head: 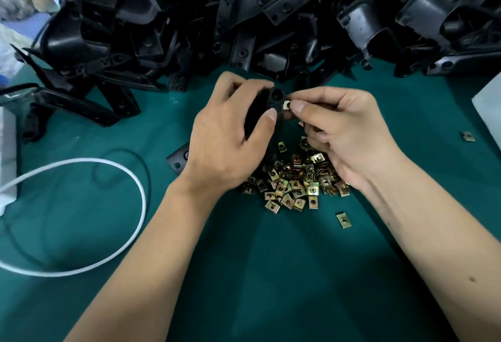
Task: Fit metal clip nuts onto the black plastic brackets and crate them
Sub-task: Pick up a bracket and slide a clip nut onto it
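A: Left hand (pixel 227 135)?
B: Its grip is wrapping a black bracket (pixel 275 103), thumb curling over the front, holding it above the green tabletop (pixel 271 274).
A: Right hand (pixel 349 135)?
B: It's pinching 1 clip nut (pixel 286 105) between thumb and forefinger, and the nut is touching the bracket's edge.
A: Spares?
B: A nut pile (pixel 295 181) is lying under both hands, 2 strays nearby. A bracket heap (pixel 244 16) is filling the far side. A white cable (pixel 113 206) is looping at left.
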Available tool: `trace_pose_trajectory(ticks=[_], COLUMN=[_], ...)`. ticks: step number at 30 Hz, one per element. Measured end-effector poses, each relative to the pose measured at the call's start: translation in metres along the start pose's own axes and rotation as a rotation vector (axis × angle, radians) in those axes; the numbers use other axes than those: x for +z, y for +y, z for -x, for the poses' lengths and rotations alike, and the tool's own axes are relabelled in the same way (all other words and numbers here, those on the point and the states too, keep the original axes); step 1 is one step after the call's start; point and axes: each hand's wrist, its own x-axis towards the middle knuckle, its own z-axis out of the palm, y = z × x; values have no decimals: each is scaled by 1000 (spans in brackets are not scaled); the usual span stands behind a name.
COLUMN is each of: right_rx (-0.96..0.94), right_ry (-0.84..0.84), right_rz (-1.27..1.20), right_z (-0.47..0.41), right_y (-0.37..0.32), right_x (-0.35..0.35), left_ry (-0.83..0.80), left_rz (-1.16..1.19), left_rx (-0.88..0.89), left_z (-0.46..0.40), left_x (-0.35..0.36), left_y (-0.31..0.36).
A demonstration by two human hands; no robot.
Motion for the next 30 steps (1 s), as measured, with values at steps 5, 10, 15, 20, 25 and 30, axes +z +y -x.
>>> trace_pose_trajectory(ticks=[5,10,15,20,25,30], right_rx=[10,-2,-8,-53,-124,-94], right_ry=[-15,-10,0,-14,-126,-220], right_rz=[-8,18,33,27,102,174], right_z=[0,1,1,0,-2,-5], right_y=[-2,-1,0,0,-2,-5], right_x=[-2,1,1,0,-6,-12], left_ry=[2,-3,-25,-39,-117,-220], left_rz=[-15,-9,-14,-14,-27,-71], left_rx=[4,8,24,66,102,122], left_z=[0,0,-1,1,0,-3], left_x=[0,1,1,3,2,1], left_y=[-2,-6,-10,-9,-4,-7])
